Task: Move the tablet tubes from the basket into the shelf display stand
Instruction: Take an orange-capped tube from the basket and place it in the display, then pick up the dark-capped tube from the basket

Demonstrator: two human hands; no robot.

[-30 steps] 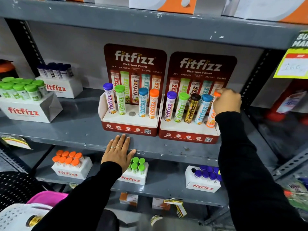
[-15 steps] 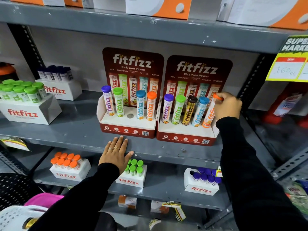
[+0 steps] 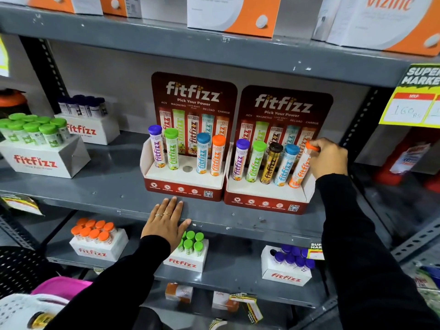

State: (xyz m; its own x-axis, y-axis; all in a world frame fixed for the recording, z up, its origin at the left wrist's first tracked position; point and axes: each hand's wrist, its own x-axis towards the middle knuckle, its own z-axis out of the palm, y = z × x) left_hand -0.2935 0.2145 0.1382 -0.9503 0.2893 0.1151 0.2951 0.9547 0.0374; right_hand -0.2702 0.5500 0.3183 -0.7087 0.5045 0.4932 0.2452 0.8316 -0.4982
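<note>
Right hand gripping orange-capped tube, right stand

One empty slot is sitting open in the left display stand, hemmed by the green-capped tube and blue-capped tube beside it, while the left hand is lying across the shelf edge in front.

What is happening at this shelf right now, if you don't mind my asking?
A person is stocking two fitfizz display stands with tablet tubes. The right hand has its grip on the orange-capped tube in the last slot of the right stand, which now holds five tubes. The left hand rests flat on the shelf edge. The left stand holds four tubes, with its middle hole empty.
</note>
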